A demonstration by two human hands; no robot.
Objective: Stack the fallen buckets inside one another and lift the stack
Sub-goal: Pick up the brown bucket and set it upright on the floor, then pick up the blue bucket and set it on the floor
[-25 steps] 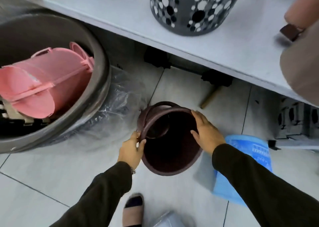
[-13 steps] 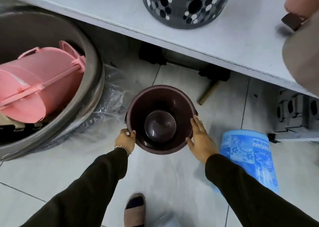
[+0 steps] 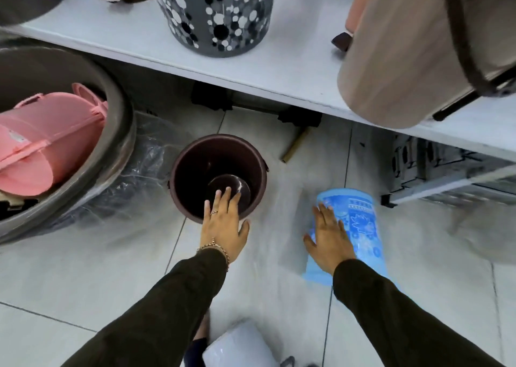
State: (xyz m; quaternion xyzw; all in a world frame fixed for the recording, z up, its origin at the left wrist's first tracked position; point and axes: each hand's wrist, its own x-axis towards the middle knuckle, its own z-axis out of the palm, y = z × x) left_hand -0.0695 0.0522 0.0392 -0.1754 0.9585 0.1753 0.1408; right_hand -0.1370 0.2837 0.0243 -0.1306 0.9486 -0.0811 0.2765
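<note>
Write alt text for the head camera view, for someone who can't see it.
A left hand rests open on the rim of an upright brown bucket on a tiled floor, while the right hand lies flat on a fallen blue bucket beside it.

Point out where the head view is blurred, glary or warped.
Head view: motion smear softens the floor around the blue bucket and the right hand; a small glare streak sits inside the brown bucket; the wide lens bows the white shelf edge; the left hand stays fairly sharp.
</note>
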